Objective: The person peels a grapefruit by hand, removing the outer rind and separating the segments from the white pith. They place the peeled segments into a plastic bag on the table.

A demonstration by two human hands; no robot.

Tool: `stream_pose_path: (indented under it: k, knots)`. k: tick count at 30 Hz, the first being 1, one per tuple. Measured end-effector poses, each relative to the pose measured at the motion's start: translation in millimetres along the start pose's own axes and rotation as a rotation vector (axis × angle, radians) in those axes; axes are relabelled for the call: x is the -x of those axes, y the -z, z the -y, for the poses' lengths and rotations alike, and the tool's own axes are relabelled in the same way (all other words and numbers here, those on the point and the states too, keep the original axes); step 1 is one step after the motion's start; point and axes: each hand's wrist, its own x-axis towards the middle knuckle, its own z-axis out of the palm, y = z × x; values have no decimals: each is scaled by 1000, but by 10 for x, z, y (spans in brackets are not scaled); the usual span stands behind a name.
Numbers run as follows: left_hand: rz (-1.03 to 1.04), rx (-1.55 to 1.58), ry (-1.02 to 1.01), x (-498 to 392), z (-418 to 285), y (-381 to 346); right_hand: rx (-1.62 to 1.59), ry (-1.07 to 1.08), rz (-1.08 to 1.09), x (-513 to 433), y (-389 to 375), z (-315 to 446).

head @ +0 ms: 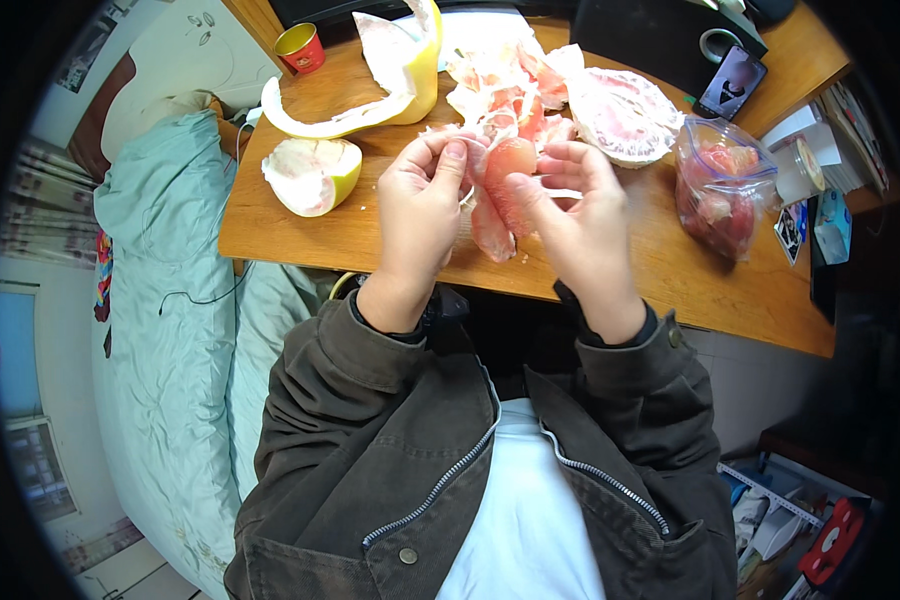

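Over the front of the wooden desk, my left hand (429, 187) pinches the pale membrane of a pomelo segment between thumb and fingers. My right hand (581, 206) grips the segment's bare pink flesh (511, 184) from the other side. A second strip of pink pulp (493, 231) hangs below, between the hands. Just beyond them lies a heap of torn membranes (506, 86). To its right sits a peeled pomelo portion (622, 112) with white pith. A zip bag (724, 191) farther right contains pink pomelo flesh.
Thick yellow rind (412, 90) and a cup-shaped rind piece (315, 176) lie on the desk (292, 238) at left. Behind them stands a red tin (300, 49). A phone (731, 82) leans at the back right, near a tape roll (720, 45). A bed (172, 375) adjoins the left side.
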Motion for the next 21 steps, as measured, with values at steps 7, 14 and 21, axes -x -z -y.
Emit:
stream_pose_path:
  k: [7, 14, 21]
  knots:
    - [74, -196, -163, 175, -78, -76, -308, -106, -120, 131, -209, -76]
    - [203, -867, -503, 197, -280, -51, 18, 290, -198, 275, -260, -103]
    - [224, -882, -390, 176, -221, -49, -15, 359, -219, 341, -319, -162]
